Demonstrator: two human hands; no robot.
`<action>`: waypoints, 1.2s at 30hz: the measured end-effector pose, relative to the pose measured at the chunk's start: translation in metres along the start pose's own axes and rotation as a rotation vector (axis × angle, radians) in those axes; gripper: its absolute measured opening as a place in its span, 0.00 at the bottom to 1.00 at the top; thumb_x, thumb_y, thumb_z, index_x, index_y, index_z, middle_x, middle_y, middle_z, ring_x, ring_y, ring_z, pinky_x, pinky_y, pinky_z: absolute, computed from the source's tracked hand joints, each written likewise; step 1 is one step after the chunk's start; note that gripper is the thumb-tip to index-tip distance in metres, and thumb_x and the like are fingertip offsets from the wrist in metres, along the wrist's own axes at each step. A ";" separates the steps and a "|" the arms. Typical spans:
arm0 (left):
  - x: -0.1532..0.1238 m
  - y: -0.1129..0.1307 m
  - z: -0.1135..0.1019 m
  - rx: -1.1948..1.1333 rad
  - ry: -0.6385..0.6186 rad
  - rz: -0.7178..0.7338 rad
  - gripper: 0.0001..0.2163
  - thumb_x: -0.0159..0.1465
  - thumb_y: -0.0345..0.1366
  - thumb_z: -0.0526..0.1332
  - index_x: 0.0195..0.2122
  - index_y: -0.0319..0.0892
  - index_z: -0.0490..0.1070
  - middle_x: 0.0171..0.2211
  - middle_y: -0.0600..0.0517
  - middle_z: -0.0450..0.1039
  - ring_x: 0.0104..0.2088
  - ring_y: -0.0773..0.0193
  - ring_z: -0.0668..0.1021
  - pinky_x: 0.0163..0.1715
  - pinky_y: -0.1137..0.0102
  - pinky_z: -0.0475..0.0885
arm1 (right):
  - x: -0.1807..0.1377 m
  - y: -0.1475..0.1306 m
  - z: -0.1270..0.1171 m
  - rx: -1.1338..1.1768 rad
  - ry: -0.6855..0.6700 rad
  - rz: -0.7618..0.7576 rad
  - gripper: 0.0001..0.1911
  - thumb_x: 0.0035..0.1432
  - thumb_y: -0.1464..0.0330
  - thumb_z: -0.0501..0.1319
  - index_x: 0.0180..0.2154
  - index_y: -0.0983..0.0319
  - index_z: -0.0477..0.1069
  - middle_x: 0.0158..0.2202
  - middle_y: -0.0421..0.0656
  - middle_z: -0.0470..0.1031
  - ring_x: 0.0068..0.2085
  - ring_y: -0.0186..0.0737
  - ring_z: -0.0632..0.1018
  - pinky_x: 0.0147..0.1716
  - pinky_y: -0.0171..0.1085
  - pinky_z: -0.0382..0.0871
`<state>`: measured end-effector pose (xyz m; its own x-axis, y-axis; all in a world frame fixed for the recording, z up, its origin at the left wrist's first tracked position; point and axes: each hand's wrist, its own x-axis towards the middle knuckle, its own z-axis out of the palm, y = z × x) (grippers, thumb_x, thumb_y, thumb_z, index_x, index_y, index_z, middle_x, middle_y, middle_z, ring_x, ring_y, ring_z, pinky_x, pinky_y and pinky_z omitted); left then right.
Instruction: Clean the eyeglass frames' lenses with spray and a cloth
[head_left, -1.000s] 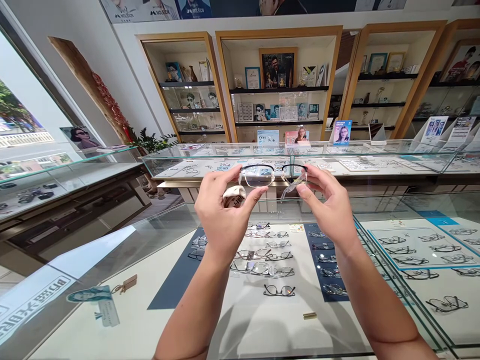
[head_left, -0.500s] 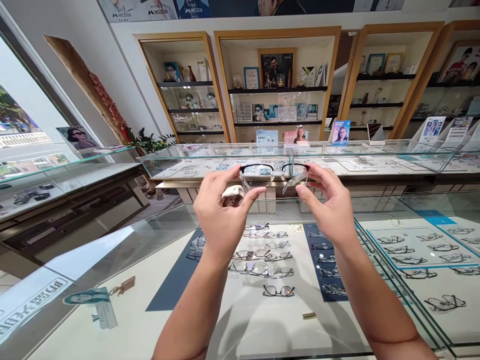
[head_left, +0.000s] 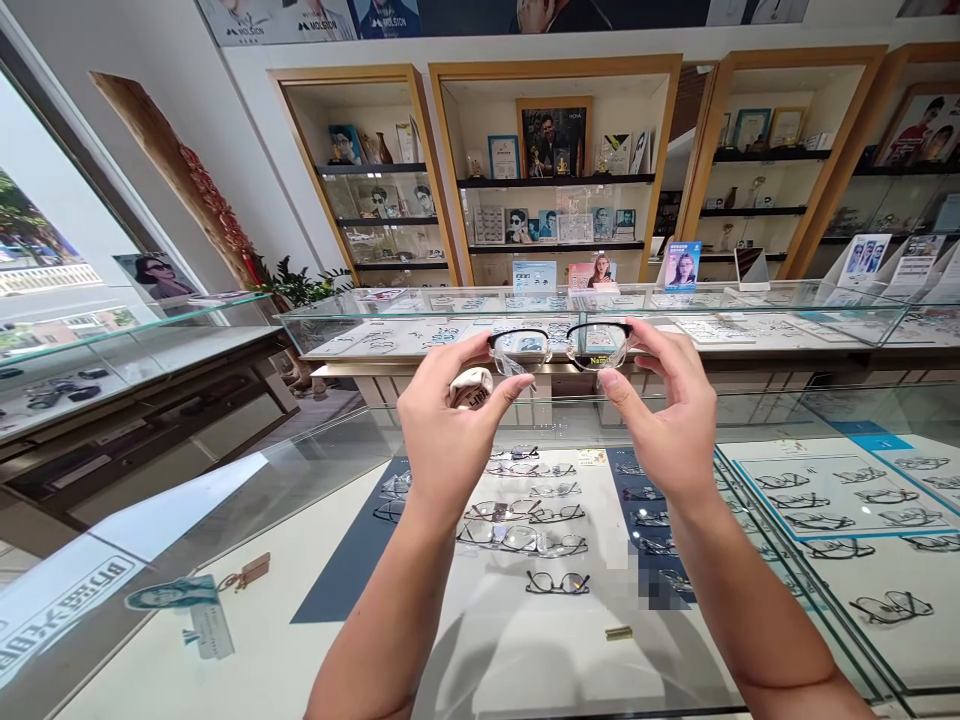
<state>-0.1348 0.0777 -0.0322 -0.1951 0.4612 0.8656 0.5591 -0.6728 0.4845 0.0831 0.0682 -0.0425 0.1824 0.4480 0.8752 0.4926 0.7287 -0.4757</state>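
Note:
A pair of eyeglasses [head_left: 523, 340] with black upper rims and clear lower lenses is held up level above the glass counter. My left hand [head_left: 450, 430] pinches its left end between thumb and fingers, and a rolled cream cloth [head_left: 472, 388] with dark lettering is tucked in that same hand. At the other end, my right hand [head_left: 671, 415] grips the frame with thumb below and fingers above. A label with yellow letters [head_left: 600, 360] shows at the right lens. The temples are mostly hidden behind the hands.
Below lies a glass display counter [head_left: 360, 450] with rows of eyeglasses [head_left: 557, 583] inside. A small gold clip-like piece [head_left: 619, 633] and a brown tag [head_left: 255, 568] are at the front. Another glass case [head_left: 420, 310] stands beyond, before wooden wall shelves [head_left: 555, 68].
Both hands have shifted slightly right with the eyeglasses. The frame has turned a little, and the yellow-lettered label now shows at the right lens. The cloth stays in my left hand.

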 end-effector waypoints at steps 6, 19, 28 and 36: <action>0.000 -0.003 0.001 -0.020 -0.044 -0.023 0.24 0.64 0.53 0.76 0.55 0.46 0.83 0.50 0.45 0.85 0.50 0.53 0.85 0.45 0.61 0.83 | -0.001 -0.004 0.000 -0.001 0.034 -0.014 0.25 0.69 0.59 0.70 0.66 0.45 0.76 0.59 0.46 0.78 0.59 0.54 0.79 0.62 0.59 0.79; -0.001 -0.006 0.004 -0.044 -0.084 -0.031 0.24 0.64 0.51 0.76 0.56 0.45 0.82 0.52 0.45 0.84 0.48 0.54 0.86 0.46 0.61 0.83 | -0.002 -0.009 -0.002 -0.019 0.045 -0.027 0.25 0.69 0.60 0.70 0.65 0.48 0.76 0.60 0.47 0.78 0.61 0.56 0.78 0.62 0.59 0.78; -0.002 -0.005 0.007 0.061 0.073 0.170 0.24 0.65 0.51 0.77 0.56 0.45 0.80 0.49 0.46 0.82 0.46 0.55 0.83 0.45 0.62 0.81 | -0.003 0.005 0.002 0.057 -0.037 0.031 0.26 0.70 0.62 0.68 0.68 0.51 0.73 0.65 0.49 0.77 0.63 0.54 0.79 0.59 0.56 0.81; -0.003 -0.004 0.007 0.038 0.103 0.206 0.22 0.64 0.47 0.78 0.54 0.44 0.81 0.45 0.47 0.81 0.43 0.58 0.82 0.41 0.65 0.80 | -0.002 0.005 0.001 0.066 -0.065 0.068 0.25 0.70 0.59 0.68 0.66 0.50 0.75 0.62 0.49 0.78 0.61 0.55 0.80 0.59 0.59 0.80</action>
<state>-0.1306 0.0834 -0.0382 -0.1539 0.2537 0.9550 0.6252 -0.7234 0.2929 0.0844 0.0713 -0.0464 0.1573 0.5288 0.8341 0.4232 0.7270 -0.5407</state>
